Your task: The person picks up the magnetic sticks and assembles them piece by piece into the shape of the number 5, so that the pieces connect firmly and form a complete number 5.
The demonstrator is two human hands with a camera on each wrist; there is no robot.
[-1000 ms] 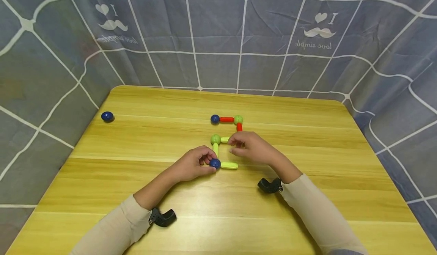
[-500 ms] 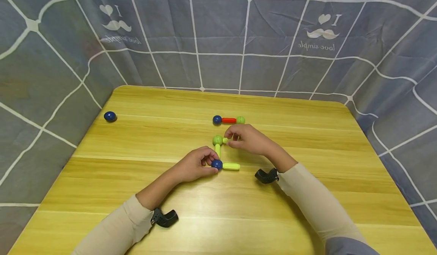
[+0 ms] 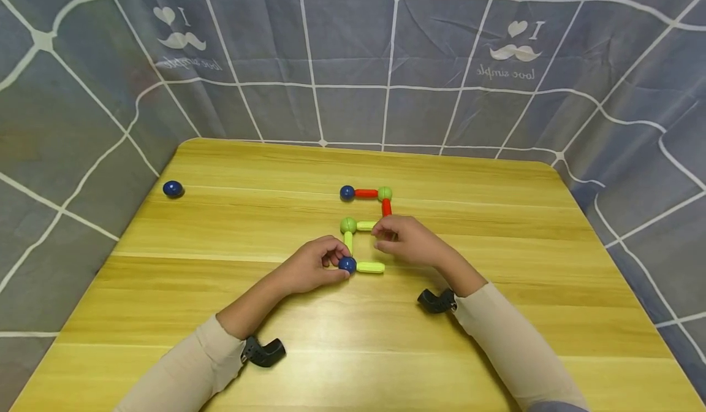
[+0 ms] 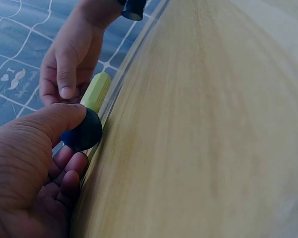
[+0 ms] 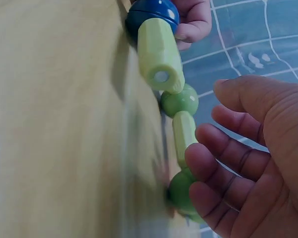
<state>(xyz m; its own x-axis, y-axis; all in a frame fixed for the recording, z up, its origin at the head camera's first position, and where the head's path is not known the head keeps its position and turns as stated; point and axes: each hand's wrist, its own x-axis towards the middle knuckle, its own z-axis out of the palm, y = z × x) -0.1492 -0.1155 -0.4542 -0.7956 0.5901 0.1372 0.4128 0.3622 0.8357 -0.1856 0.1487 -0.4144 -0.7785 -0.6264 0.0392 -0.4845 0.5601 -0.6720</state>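
My left hand (image 3: pixel 315 265) pinches a blue magnetic ball (image 3: pixel 347 265) between thumb and fingers, low on the table. From that ball one yellow-green magnetic rod (image 3: pixel 371 268) points right, its tip free. Another rod (image 3: pixel 349 243) leads up to a green ball (image 3: pixel 348 225), from which a third yellow-green rod (image 3: pixel 366 225) runs right toward my right hand (image 3: pixel 410 239). In the right wrist view, that hand's fingers are loosely bent in front of a second green ball (image 5: pixel 181 191), thumb well apart. Whether the fingertips touch this ball, I cannot tell.
Beyond the right hand, a red rod (image 3: pixel 387 206) runs up to a green ball (image 3: pixel 385 194). Another red rod (image 3: pixel 366 194) joins that to a blue ball (image 3: pixel 347 193). A loose blue ball (image 3: pixel 173 189) lies near the table's left edge. A grey checked curtain (image 3: pixel 353 50) surrounds the table.
My right hand went left along the upper yellow-green rod, then came back right, uncovering that rod and the vertical red rod. The left hand stays on the blue ball.
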